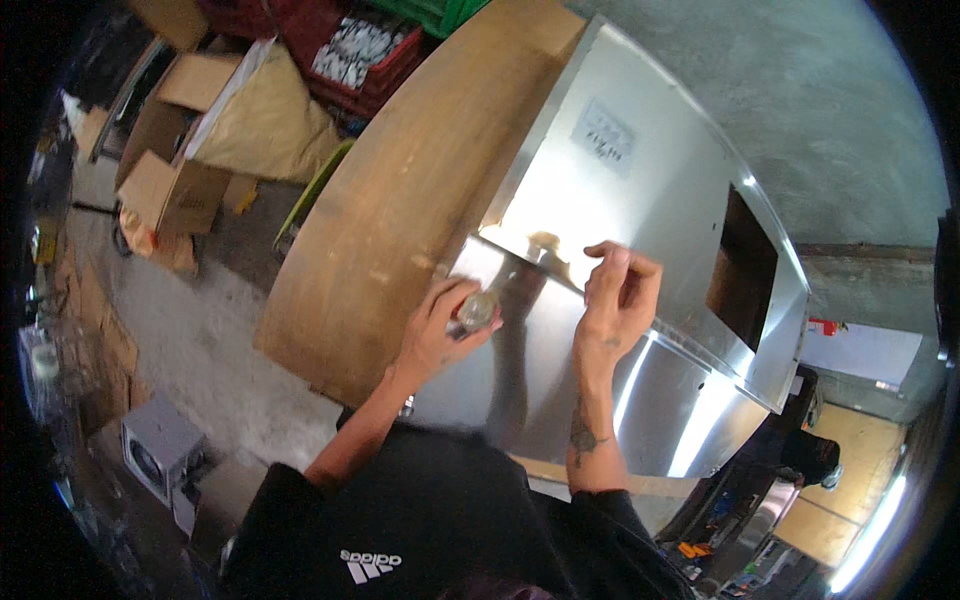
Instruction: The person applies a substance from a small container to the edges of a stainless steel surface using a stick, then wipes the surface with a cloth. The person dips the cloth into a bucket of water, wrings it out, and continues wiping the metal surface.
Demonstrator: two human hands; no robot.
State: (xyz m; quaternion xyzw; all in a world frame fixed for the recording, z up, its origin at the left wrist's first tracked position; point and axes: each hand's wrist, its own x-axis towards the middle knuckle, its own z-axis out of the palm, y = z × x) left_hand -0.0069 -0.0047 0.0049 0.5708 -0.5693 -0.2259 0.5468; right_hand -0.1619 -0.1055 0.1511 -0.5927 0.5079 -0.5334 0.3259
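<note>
My left hand (438, 330) is closed around a small round see-through container (477, 311), seen from its top end. It is held over the near edge of a shiny sheet-metal box (570, 200), close to a seam between two panels. Higher and to the right, my right hand (620, 295) is raised over the same metal, with thumb and fingertips pinched together. Whatever lies in that pinch, if anything, is too small to make out. A label with writing (604, 132) is stuck on the far panel, and a rectangular cut-out (743, 268) opens at the box's right.
The metal box lies on a brown wooden tabletop (350, 270). At the far left stand an open cardboard box (180, 195), a tan sack (275, 125) and a red crate (400, 75) of small pale parts. A grey speaker-like box (165, 445) sits on the floor.
</note>
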